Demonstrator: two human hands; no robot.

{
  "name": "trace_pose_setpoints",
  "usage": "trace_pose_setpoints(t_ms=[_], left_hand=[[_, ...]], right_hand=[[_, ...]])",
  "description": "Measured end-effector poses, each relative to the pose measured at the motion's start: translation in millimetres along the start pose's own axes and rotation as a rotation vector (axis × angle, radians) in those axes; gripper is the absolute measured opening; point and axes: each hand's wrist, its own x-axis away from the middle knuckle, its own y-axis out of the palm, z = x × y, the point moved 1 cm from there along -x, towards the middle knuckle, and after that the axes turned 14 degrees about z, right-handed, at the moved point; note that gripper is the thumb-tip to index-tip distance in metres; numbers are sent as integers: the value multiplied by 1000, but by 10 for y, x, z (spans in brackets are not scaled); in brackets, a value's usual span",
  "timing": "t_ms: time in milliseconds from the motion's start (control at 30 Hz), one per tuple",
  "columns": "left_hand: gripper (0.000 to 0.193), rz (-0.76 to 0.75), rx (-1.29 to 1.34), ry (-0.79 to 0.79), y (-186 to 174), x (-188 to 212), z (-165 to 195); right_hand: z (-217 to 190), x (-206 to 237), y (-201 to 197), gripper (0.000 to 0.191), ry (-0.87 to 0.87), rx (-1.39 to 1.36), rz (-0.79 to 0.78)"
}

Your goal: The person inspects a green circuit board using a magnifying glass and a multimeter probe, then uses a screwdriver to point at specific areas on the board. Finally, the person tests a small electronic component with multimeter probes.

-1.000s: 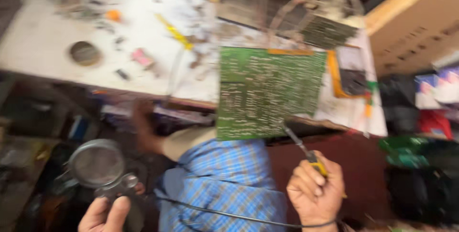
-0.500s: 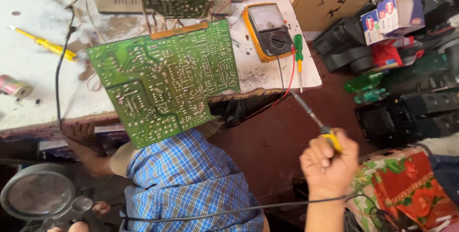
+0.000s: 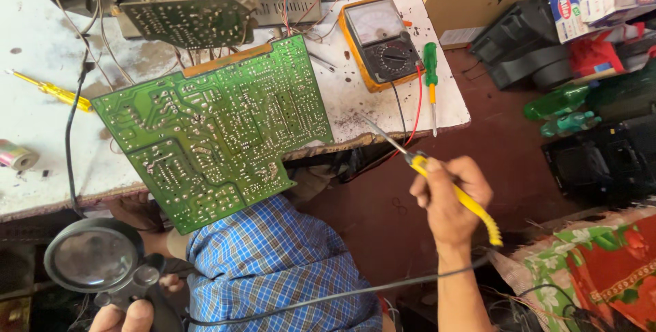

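The left hand (image 3: 123, 316) at seven o'clock is cut off by the bottom edge; only a thumb and knuckles show around the magnifier's (image 3: 92, 257) handle. The right forearm leaves the frame at five o'clock. The green circuit board (image 3: 212, 134) hides the table edge and part of the knee beneath it. At nine o'clock a solder roll (image 3: 17, 156) is clipped by the left edge. The second board (image 3: 184, 21) at twelve o'clock covers the chassis behind it.
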Motion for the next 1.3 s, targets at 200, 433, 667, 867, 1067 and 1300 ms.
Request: trace_pose_setpoints(t_ms=[200, 433, 667, 867, 1067, 1300], left_hand=[[56, 40, -124, 33, 87, -16, 53], [54, 68, -159, 13, 33, -47, 6], [60, 149, -60, -158, 59, -133, 11], [58, 108, -192, -86, 72, -94, 61], [51, 78, -93, 28, 18, -4, 30], [38, 157, -67, 74, 184, 149, 106]], right_hand=[[1, -122, 344, 23, -125, 269, -85], [-107, -196, 509, 25, -155, 300, -132], [-142, -196, 530, 24, -137, 308, -125], [-150, -215, 557, 26, -163, 326, -143], [-119, -198, 551, 24, -130, 309, -121], [-95, -189, 504, 23, -141, 298, -120]])
